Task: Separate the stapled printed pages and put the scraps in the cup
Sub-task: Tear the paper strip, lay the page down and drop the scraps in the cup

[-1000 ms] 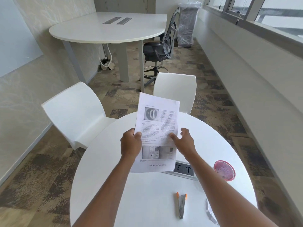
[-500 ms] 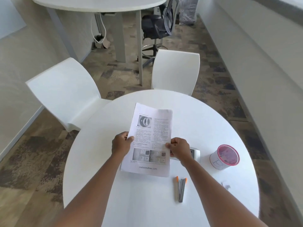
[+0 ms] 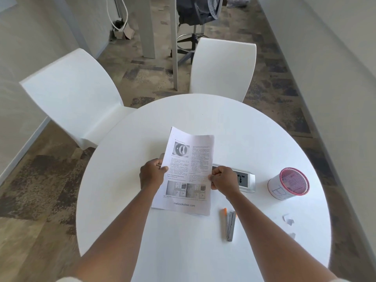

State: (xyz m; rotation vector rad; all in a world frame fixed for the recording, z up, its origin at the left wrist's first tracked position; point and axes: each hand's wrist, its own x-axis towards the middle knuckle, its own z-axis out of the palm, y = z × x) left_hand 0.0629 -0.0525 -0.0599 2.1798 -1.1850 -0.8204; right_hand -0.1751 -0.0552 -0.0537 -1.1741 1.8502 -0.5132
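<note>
Fingers of the left hand are closed on the left edge of the printed pages, thumb on the printed face; the right hand is curled shut, pinching the pages' right edge at about the same height. Held this way, one hand per side edge, the pages are stretched flat and lifted just above the bench, likely to get them steady before working the sheets apart. I cannot tell where the staple sits, nor how many sheets are in the bundle. Legible on the pages: "mebooksfree.com" in the bottom margin; the body text, a heading and figure captions are too small to read. Right of the pages, beyond the right hand, a metal socket box is set into the bench. Further right of the pages stands the cup, white with a pink rim, open mouth up and clear of obstruction for dropping scraps in; large handwriting on its side cannot be made out. Below and right of the pages lies a metal tool with orange tips, untouched. Small paper scraps lie further right of the tool, not yet in the cup.
</note>
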